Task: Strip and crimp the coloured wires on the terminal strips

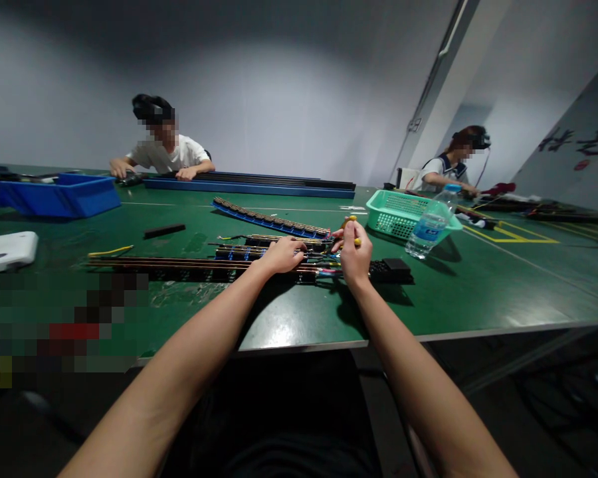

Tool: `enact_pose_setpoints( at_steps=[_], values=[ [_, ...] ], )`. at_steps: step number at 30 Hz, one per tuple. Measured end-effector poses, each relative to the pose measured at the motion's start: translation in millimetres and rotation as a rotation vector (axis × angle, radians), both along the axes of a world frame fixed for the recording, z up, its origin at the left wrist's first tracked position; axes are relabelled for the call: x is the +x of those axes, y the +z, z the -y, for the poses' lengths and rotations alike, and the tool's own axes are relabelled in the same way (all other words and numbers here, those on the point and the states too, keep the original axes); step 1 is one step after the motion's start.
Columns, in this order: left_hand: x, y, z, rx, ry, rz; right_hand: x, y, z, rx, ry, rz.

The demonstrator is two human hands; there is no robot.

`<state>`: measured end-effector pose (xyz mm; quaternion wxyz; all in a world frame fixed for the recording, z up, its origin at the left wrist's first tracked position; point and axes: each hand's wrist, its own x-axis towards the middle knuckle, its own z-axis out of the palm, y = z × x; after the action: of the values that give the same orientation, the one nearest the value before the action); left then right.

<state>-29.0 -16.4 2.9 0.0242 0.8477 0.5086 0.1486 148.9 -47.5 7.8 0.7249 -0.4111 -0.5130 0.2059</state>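
My left hand lies palm down on a long black rail assembly with copper strips and coloured wires, fingers curled over its right end. My right hand is closed around a small yellow-handled tool, held upright just above the wires at the assembly's right end. A second shorter black and blue rail piece sits just behind my left hand. A black block lies to the right of my right hand.
A green plastic basket and a water bottle stand at right. A blue toothed rail, a blue bin, a white device and long dark rails lie further off. Two other people sit at the green table.
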Motion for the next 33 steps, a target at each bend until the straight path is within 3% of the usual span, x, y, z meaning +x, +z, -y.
enact_pose_setpoints(
  at_steps=[6,10,13,16,20,24,27,30,33],
  values=[
    [1,-0.6,0,0.009,-0.016,0.001,-2,-6.4,-2,-0.001,0.108,0.204],
    [-1,0.0,0,0.016,-0.008,-0.007,-6,-16.4,8,0.127,0.105,0.707],
    [-6,-0.7,-3,0.012,-0.082,-0.067,-9,-22.9,13,0.204,0.163,1.128],
    [-7,-3.1,-5,0.018,-0.125,-0.082,-11,-25.0,13,0.225,0.171,1.245],
    [-2,-4.1,-3,0.017,0.001,-0.014,-9,-19.1,10,0.158,0.095,0.88],
    [1,-1.1,0,0.01,-0.003,-0.011,-1,-6.0,6,0.103,0.062,0.304],
    [0,0.1,0,0.006,0.001,-0.008,10,1.8,-1,0.123,0.028,-0.013],
    [0,0.6,0,0.005,0.002,0.0,22,4.3,-13,0.116,0.014,-0.191],
    [0,1.3,1,0.002,0.0,0.009,30,2.7,-22,0.095,0.001,-0.239]
  ],
)
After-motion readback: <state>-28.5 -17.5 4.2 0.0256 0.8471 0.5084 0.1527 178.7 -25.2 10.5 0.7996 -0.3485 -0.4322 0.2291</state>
